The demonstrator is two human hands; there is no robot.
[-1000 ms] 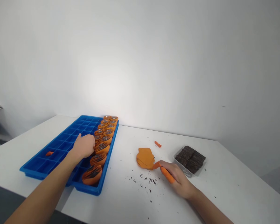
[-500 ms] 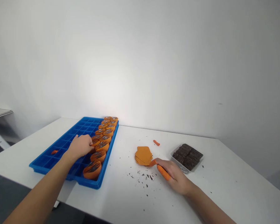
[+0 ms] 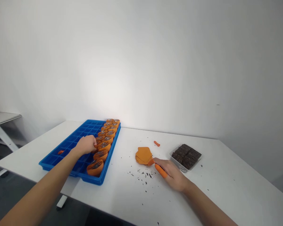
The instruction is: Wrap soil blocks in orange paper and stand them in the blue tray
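Note:
My left hand reaches into a blue compartment tray, its fingers closed against an orange folded bundle with dark strips between its layers. The fingertips are partly hidden between the bundles. Similar orange bundles fill cells along the tray's right side. My right hand rests by a stack of orange sheets. Orange covers sit on its thumb and a finger; that finger touches the stack's right edge, and the thumb stays apart from it, with nothing seen between them.
A clear container of dark, flat strips stands behind my right hand. One loose orange finger cover lies on the white table; another small orange piece is in the tray. Dark crumbs are scattered near the stack.
The view has shifted slightly, showing more of the left side. My left hand stays at the same bundles, and my right hand remains at the stack's edge.

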